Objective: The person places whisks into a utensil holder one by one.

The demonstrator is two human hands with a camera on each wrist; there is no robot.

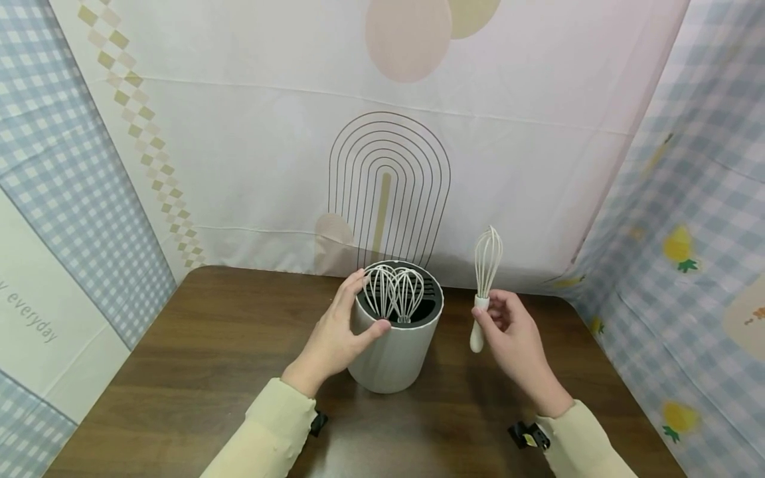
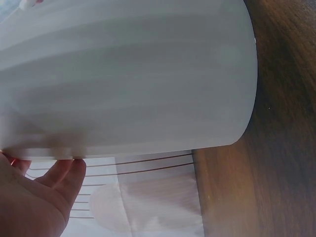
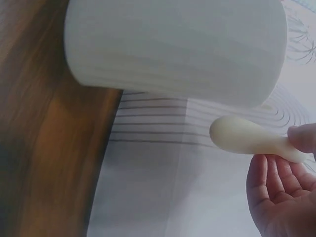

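Observation:
A white, round utensil holder [image 1: 391, 362] with a dark slotted top stands on the table. Two whisks [image 1: 382, 292] stand in it side by side, wire heads up, their handles hidden inside. My left hand [image 1: 335, 338] grips the holder near its rim, thumb at the front and fingers along the left side; in the left wrist view, fingertips [image 2: 74, 173] meet its wall. To the right of the holder, my right hand [image 1: 514, 332] pinches a third whisk [image 1: 489, 262] between thumb and fingers, wires up. Its pale, rounded handle [image 3: 237, 136] points down in the head view.
The brown wooden table [image 1: 221, 352] ends at the back against a pale printed cloth [image 1: 263, 166]. Blue checked cloths hang at the left and right [image 1: 675, 219] sides. Each wrist wears a black strap mount.

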